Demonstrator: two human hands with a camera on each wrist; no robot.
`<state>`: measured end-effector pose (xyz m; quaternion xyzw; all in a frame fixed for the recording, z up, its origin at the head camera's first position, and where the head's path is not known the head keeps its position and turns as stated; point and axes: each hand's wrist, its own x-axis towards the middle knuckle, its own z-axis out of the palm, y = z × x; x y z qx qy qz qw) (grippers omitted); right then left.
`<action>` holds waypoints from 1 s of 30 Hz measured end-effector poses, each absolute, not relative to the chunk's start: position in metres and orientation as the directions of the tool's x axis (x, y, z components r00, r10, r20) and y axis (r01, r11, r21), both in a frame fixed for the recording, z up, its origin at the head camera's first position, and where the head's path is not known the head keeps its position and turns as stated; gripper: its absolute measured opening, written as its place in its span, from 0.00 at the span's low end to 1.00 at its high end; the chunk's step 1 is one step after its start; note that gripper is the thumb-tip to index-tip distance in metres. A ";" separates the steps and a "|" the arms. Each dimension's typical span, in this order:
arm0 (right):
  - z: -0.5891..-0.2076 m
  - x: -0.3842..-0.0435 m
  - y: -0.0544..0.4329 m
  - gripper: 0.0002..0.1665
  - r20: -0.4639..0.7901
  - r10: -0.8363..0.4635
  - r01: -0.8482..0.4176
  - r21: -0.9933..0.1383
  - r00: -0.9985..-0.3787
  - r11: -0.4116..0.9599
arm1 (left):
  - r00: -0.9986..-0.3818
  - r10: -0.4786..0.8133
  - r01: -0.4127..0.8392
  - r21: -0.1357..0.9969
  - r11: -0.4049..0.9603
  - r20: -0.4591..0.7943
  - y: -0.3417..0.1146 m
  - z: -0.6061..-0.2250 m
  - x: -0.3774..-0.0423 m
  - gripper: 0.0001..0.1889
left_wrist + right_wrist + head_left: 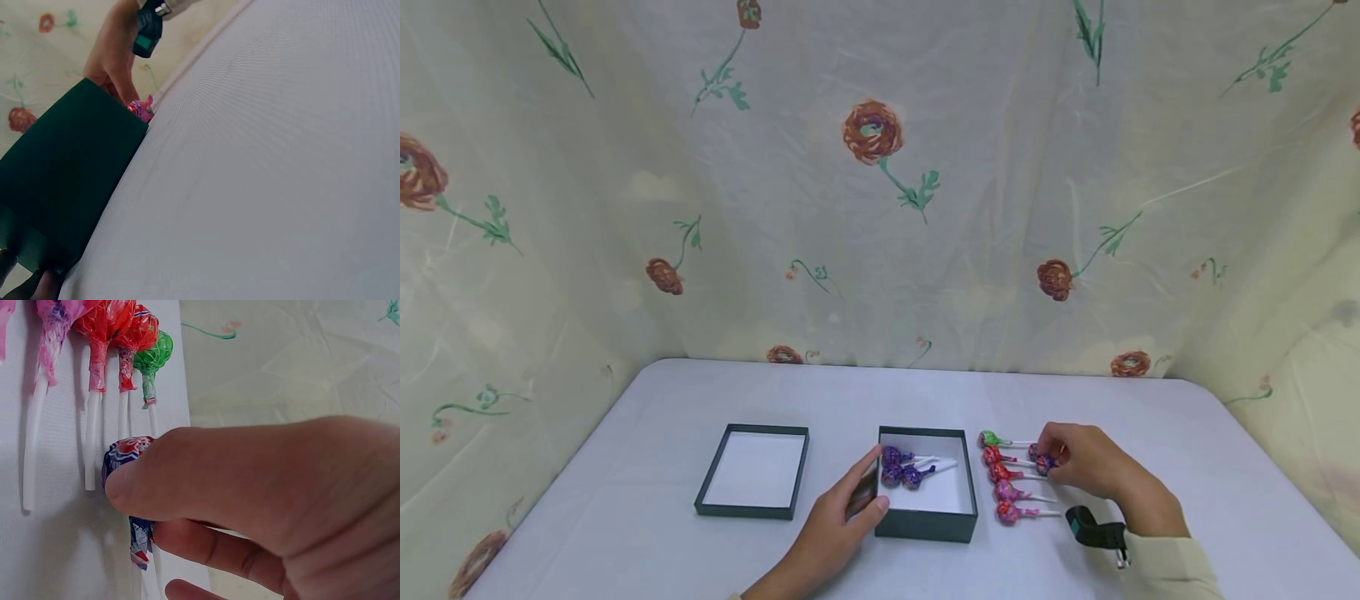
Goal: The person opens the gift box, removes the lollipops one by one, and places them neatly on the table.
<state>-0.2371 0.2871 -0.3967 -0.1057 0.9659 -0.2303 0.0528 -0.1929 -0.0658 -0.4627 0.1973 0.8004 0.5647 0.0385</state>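
Observation:
My left hand (838, 521) rests against the left side of a dark green box (925, 525), index finger along the wall and thumb at the near corner. In the left wrist view its fingertips (47, 284) touch the box's edge. Inside the box lie several purple-wrapped lollipops (912, 477). To the right of the box, my right hand (1093, 462) pinches a blue-and-red wrapped lollipop (128, 450) between thumb and fingers. A second dark-wrapped lollipop (1033, 451) shows close beside those fingers. Left of it are a green lollipop (990, 439) and red ones (1002, 472), sticks pointing right.
Pink lollipops (1009, 492) finish the column on its near side. The shallow box lid (752, 510), white inside, lies left of the box. A white cloth covers the table (647, 467), and a flowered curtain (970, 208) hangs around its back and sides.

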 end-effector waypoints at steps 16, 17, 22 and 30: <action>-0.396 -0.236 0.285 0.13 -0.072 -0.223 -0.169 -0.446 -0.972 0.879 | -0.921 0.356 0.268 0.919 0.290 0.157 -0.065 -0.462 -0.193 0.32; -0.396 -0.236 0.285 0.13 -0.072 -0.223 -0.169 -0.448 -0.972 0.878 | -0.921 0.357 0.268 0.919 0.289 0.156 -0.065 -0.462 -0.193 0.32; -0.396 -0.236 0.286 0.13 -0.079 -0.223 -0.165 -0.452 -0.972 0.877 | -0.922 0.360 0.258 0.922 0.289 0.145 -0.065 -0.462 -0.193 0.32; -0.396 -0.236 0.288 0.13 -0.084 -0.214 -0.153 -0.456 -0.973 0.876 | -0.922 0.357 0.259 0.923 0.283 0.149 -0.065 -0.462 -0.193 0.32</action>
